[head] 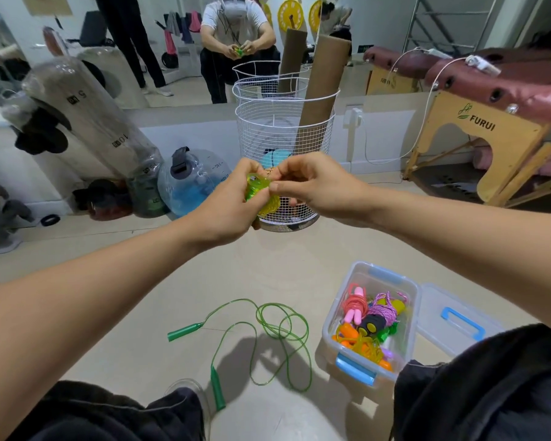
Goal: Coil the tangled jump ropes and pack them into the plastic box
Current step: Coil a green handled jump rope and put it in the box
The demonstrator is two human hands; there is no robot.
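Beige floor (140, 281), mirrored wall, wire basket (283, 132), left hand (226, 211) and right hand (315, 186) pinching yellow-green rope bundle (261, 192)

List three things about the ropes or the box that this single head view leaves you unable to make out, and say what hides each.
- Yellow-green rope bundle: its full shape, covered by the left hand and right hand.
- Plastic box: ropes at the bottom, buried under upper coils.
- Box lid: near corner, behind the dark-trousered knee.
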